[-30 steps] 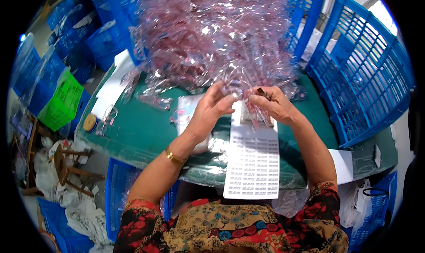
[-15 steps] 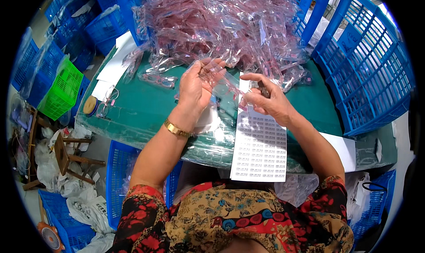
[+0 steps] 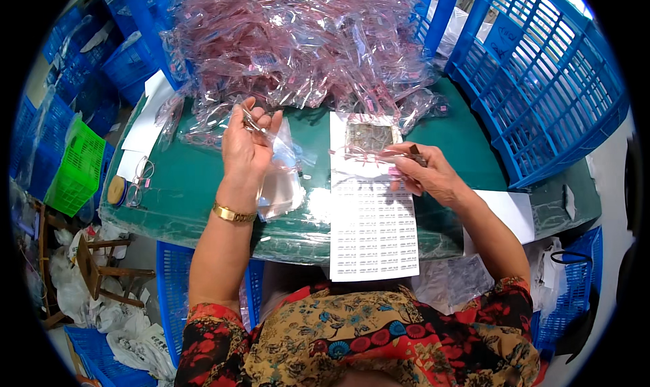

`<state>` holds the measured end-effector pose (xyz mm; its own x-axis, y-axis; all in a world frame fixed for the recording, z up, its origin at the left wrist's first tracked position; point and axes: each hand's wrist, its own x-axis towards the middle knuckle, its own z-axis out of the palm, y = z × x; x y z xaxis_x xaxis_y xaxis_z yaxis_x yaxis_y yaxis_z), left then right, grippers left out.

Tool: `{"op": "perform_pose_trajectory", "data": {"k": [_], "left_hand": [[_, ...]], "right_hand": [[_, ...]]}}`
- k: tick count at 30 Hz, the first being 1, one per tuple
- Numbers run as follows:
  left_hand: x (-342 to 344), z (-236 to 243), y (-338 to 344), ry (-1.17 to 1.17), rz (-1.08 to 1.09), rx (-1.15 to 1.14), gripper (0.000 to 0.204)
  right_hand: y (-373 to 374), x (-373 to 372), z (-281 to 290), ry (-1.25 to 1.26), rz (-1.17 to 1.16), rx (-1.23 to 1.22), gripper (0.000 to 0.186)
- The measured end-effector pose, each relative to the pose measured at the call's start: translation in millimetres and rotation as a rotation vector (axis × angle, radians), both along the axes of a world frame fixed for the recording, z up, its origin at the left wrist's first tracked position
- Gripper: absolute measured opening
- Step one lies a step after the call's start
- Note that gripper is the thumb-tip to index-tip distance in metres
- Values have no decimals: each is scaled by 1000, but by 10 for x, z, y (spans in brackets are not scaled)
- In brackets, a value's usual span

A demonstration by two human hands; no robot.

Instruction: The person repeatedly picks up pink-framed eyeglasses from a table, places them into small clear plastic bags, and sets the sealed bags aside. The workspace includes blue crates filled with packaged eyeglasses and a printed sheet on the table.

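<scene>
In my right hand (image 3: 428, 174) are clear, pink-tinted eyeglasses (image 3: 362, 155), gripped by one end above a white label sheet (image 3: 374, 231). A small dark piece (image 3: 418, 156) also shows between the fingers of that hand; its kind is unclear. My left hand (image 3: 249, 146) is raised palm up, its fingers curled around something thin and shiny that I cannot make out. Just right of it, clear plastic bags (image 3: 279, 190) lie on the green table. Under the glasses, at the sheet's far end, sits a dark grey-brown rectangle (image 3: 369, 136).
A large heap of pink glasses in clear bags (image 3: 298, 41) covers the far table. A tall blue crate (image 3: 535, 82) stands right. At left are loose glasses (image 3: 139, 184), a round tan-topped item (image 3: 117, 190), white papers (image 3: 139, 130), a green crate (image 3: 76, 167) and a wooden stool (image 3: 101, 268).
My hands have moved apart; the left went left, away from the glasses. The right now holds them over the label sheet. The whole view has shifted slightly.
</scene>
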<state>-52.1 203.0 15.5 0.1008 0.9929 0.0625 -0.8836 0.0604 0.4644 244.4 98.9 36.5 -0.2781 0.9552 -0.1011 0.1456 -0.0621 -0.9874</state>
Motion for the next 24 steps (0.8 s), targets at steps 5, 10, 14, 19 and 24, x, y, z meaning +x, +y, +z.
{"op": "perform_pose_trajectory", "data": {"k": [5, 10, 14, 19, 24], "left_hand": [[107, 22, -26, -28, -49, -216, 21], [261, 218, -180, 279, -72, -237, 16], [206, 150, -195, 286, -283, -95, 21], [275, 135, -228, 375, -351, -75, 26], [256, 139, -220, 380, -333, -74, 25]], "right_hand": [[-36, 365, 74, -191, 25, -32, 32], [63, 662, 130, -618, -107, 104, 37], [278, 545, 204, -870, -281, 562, 31], [729, 95, 151, -901, -353, 827, 28], [1089, 90, -148, -1012, -371, 795, 25]]}}
